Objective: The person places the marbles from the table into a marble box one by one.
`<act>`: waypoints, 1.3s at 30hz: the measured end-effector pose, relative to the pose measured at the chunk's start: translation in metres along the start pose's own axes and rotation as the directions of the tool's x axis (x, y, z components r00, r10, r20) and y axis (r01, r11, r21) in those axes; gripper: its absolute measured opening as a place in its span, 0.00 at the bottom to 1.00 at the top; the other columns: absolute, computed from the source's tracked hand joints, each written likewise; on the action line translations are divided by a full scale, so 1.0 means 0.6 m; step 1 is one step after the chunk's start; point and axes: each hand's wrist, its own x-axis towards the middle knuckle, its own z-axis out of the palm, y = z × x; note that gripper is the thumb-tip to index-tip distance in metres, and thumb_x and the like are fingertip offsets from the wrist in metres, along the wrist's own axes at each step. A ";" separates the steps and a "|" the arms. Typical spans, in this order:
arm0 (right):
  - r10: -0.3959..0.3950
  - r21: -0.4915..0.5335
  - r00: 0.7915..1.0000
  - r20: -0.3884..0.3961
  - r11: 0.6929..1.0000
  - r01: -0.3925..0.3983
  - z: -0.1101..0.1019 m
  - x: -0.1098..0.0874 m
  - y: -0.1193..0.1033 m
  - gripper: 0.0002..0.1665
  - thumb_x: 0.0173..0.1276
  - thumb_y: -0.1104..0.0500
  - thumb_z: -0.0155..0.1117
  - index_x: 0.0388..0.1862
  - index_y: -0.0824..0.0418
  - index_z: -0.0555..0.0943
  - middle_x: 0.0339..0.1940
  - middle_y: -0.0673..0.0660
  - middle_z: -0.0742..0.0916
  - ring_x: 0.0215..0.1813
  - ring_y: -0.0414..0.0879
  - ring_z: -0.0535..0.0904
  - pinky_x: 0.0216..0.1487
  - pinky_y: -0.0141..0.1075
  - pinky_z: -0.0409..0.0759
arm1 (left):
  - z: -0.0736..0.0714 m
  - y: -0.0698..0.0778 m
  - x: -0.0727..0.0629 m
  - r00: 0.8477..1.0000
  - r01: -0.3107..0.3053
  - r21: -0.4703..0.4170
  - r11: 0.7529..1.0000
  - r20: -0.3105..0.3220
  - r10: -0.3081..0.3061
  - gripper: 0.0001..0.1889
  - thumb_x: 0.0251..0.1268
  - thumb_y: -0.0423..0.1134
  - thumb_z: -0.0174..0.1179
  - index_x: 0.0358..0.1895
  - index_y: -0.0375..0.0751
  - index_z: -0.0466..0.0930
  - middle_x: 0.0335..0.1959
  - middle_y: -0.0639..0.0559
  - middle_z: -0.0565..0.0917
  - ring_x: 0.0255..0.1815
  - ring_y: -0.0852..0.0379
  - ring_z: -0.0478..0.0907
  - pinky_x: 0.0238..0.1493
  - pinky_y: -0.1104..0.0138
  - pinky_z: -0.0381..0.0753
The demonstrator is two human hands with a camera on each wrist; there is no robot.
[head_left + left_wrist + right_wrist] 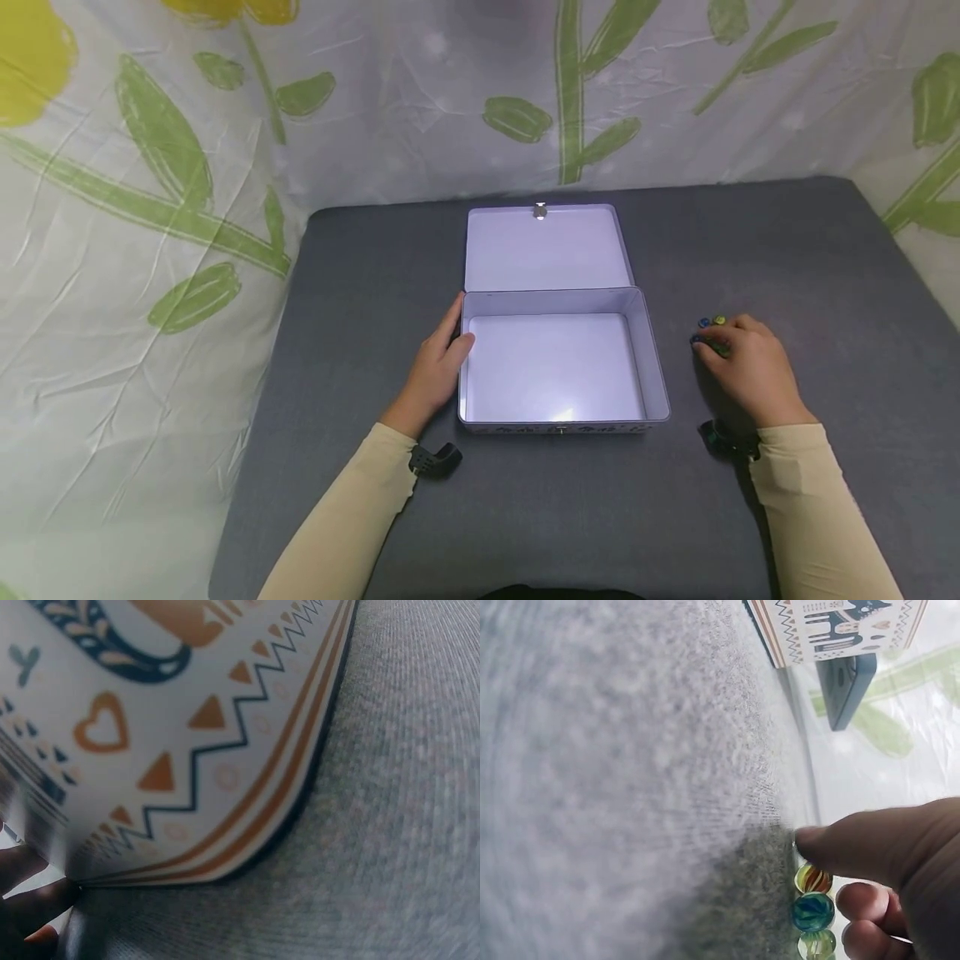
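Observation:
A rectangular tin box (pixel 558 427) stands on the table with its lid (pixel 547 250) folded back behind it, its white inside bare. My left hand (pixel 435 367) holds the box's left wall, thumb over the rim and fingers along the outside. Several glass marbles lie to the right of the box, among them a blue one (pixel 703 323) and a yellow-green one (pixel 719 320). Over them, my right hand (pixel 750 367) reaches down with thumb and fingers loosely bent. In the right wrist view the thumb (pixel 870 844) is right at an orange-striped marble (pixel 817 878), beside a blue-green marble (pixel 814 912).
A dark grey cloth covers the table (pixel 360 275). A white sheet with green leaves and yellow flowers (pixel 420 108) hangs behind and at the sides. Dark wrist cameras (pixel 435 461) sit on both wrists. Printed patterns run over the tin's outside (pixel 210 735).

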 end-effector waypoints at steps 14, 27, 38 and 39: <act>0.006 0.043 1.000 -0.016 0.999 -0.005 -0.031 0.004 -0.026 0.11 0.67 0.64 0.73 0.44 0.71 0.89 0.37 0.65 0.83 0.38 0.60 0.79 0.37 0.51 0.73 | 0.006 0.006 0.002 1.000 -0.001 0.006 1.000 0.003 0.001 0.34 0.81 0.49 0.42 0.87 0.55 0.50 0.85 0.61 0.55 0.85 0.58 0.52 0.84 0.53 0.53; -0.072 0.069 0.997 -0.040 0.995 0.074 -0.075 0.043 -0.101 0.13 0.70 0.61 0.72 0.47 0.70 0.89 0.42 0.63 0.83 0.44 0.59 0.79 0.38 0.43 0.72 | 0.012 0.008 0.005 1.000 -0.012 -0.008 1.000 0.000 0.012 0.35 0.80 0.49 0.43 0.87 0.54 0.50 0.86 0.57 0.55 0.85 0.57 0.52 0.84 0.55 0.53; -0.144 0.119 0.988 -0.058 0.981 0.150 -0.080 0.099 -0.183 0.11 0.70 0.61 0.72 0.45 0.70 0.90 0.40 0.61 0.83 0.44 0.55 0.77 0.43 0.48 0.72 | 0.014 0.001 0.008 1.000 -0.027 -0.003 1.000 -0.001 0.027 0.34 0.82 0.48 0.43 0.87 0.52 0.50 0.86 0.57 0.55 0.85 0.57 0.51 0.84 0.55 0.52; -0.150 0.124 0.987 -0.061 0.980 0.157 -0.080 0.103 -0.188 0.11 0.70 0.61 0.72 0.45 0.69 0.90 0.40 0.61 0.84 0.44 0.55 0.77 0.43 0.48 0.72 | 0.014 0.001 0.009 1.000 -0.027 -0.006 1.000 0.000 0.027 0.34 0.82 0.48 0.43 0.87 0.53 0.50 0.86 0.58 0.55 0.85 0.57 0.51 0.84 0.55 0.53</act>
